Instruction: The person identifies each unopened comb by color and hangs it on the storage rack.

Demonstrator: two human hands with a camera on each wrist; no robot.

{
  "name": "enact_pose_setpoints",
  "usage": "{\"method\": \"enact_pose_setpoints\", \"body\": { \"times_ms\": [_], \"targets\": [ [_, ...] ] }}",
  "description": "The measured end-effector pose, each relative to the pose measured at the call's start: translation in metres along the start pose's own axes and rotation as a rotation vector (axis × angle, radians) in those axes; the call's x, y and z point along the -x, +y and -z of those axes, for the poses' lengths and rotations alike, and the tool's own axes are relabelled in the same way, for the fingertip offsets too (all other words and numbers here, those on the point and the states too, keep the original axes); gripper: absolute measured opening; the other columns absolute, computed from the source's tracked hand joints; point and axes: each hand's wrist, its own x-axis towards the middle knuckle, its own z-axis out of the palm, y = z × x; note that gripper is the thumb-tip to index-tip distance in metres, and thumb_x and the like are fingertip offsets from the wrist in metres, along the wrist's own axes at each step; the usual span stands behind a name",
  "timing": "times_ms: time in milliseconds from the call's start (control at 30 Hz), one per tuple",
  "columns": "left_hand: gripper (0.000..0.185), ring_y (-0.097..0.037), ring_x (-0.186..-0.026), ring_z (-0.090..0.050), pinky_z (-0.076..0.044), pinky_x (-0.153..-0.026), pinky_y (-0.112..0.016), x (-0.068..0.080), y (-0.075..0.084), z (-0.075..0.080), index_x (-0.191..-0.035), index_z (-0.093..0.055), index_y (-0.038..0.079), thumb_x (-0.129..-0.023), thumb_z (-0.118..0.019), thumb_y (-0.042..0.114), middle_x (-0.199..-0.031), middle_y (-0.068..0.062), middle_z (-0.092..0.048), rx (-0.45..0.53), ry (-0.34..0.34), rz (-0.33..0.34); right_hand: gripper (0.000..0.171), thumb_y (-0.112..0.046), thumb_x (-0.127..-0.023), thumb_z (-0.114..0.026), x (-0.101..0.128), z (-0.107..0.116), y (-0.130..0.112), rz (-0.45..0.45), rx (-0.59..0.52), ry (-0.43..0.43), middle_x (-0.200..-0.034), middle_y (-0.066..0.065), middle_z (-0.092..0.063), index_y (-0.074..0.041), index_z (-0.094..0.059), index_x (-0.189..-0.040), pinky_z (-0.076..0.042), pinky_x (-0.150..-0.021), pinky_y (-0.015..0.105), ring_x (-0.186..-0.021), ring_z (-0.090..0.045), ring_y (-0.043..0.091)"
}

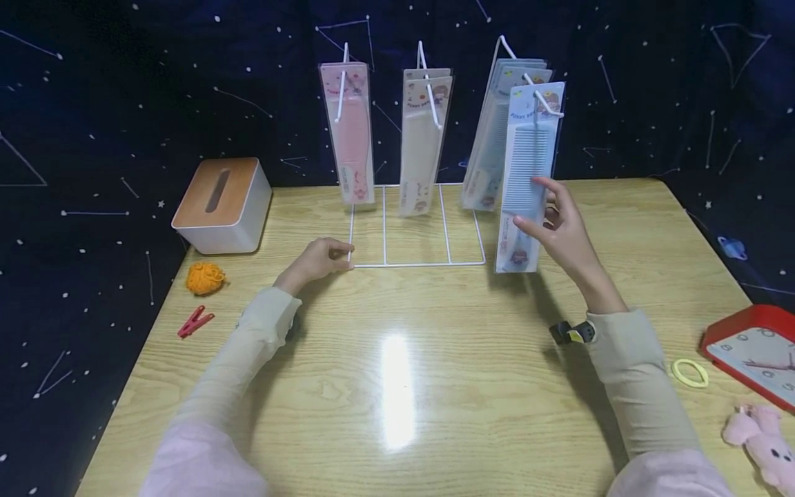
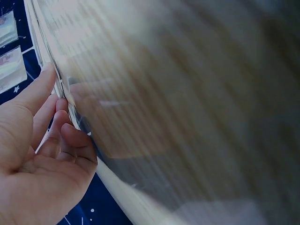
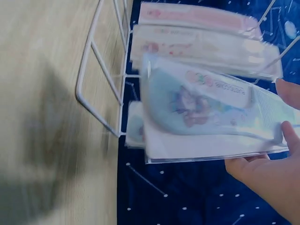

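A white wire display rack point(image 1: 415, 265) stands on the table, with packaged combs hanging from its hooks. My left hand point(image 1: 319, 262) pinches the front left corner of its base, thumb and fingers at the wire. My right hand point(image 1: 568, 228) grips a packaged blue comb point(image 1: 528, 162) by its edges, thumb in front, some fingers hidden behind. That package is at the front end of the right hook, apart from the other blue comb packages point(image 1: 487, 155) farther back. Pink comb packages point(image 1: 354, 138) hang on the left hook, cream comb packages point(image 1: 424, 145) on the middle one.
A tissue box point(image 1: 239, 228) with a wooden lid stands at the back left, near orange yarn point(image 1: 205, 277) and a red clothespin point(image 1: 195, 322). On the right lie a red clock point(image 1: 760, 352), a yellow ring point(image 1: 689, 373) and a pink plush toy point(image 1: 764, 445).
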Motion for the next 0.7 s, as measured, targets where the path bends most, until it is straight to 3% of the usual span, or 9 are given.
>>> {"method": "enact_pose_setpoints", "body": {
  "times_ms": [167, 400, 533, 700],
  "targets": [
    [0.046, -0.035, -0.131, -0.042, -0.031, -0.113, -0.043, -0.002, -0.002, -0.003, -0.127, -0.056, -0.004, -0.085, -0.07, 0.01, -0.133, -0.019, -0.054, 0.011, -0.006, -0.002, 0.063, -0.012, -0.092, -0.061, -0.028, 0.002, 0.007, -0.036, 0.098, -0.001, -0.121, 0.003, -0.039, -0.022, -0.03, -0.145, -0.049, -0.087, 0.029, -0.109, -0.05, 0.022],
    [0.046, -0.034, -0.132, -0.041, -0.029, -0.113, -0.044, 0.0, 0.002, -0.004, -0.128, -0.056, -0.002, -0.086, -0.07, 0.011, -0.135, -0.018, -0.053, 0.001, -0.01, 0.009, 0.06, -0.016, -0.092, -0.062, -0.046, 0.006, 0.015, -0.045, 0.142, -0.01, -0.12, 0.006, -0.044, -0.021, -0.033, -0.144, -0.045, -0.079, 0.02, -0.1, -0.05, 0.011],
    [0.046, -0.034, -0.132, -0.04, -0.029, -0.114, -0.043, 0.001, 0.004, -0.004, -0.128, -0.056, -0.003, -0.086, -0.069, 0.011, -0.135, -0.018, -0.053, 0.0, -0.01, 0.008, 0.061, -0.015, -0.092, -0.062, -0.047, 0.007, 0.02, -0.088, 0.163, -0.031, -0.128, 0.014, -0.046, -0.02, -0.033, -0.145, -0.046, -0.084, 0.022, -0.111, -0.05, 0.021],
    [0.046, -0.035, -0.132, -0.04, -0.029, -0.113, -0.044, 0.002, 0.005, -0.005, -0.129, -0.055, -0.004, -0.087, -0.068, 0.01, -0.135, -0.02, -0.052, -0.008, -0.008, 0.004, 0.059, -0.019, -0.094, -0.06, -0.042, 0.009, 0.03, -0.142, 0.211, -0.053, -0.136, 0.022, -0.042, -0.016, -0.033, -0.146, -0.045, -0.092, 0.038, -0.118, -0.046, 0.034]
  ]
}}
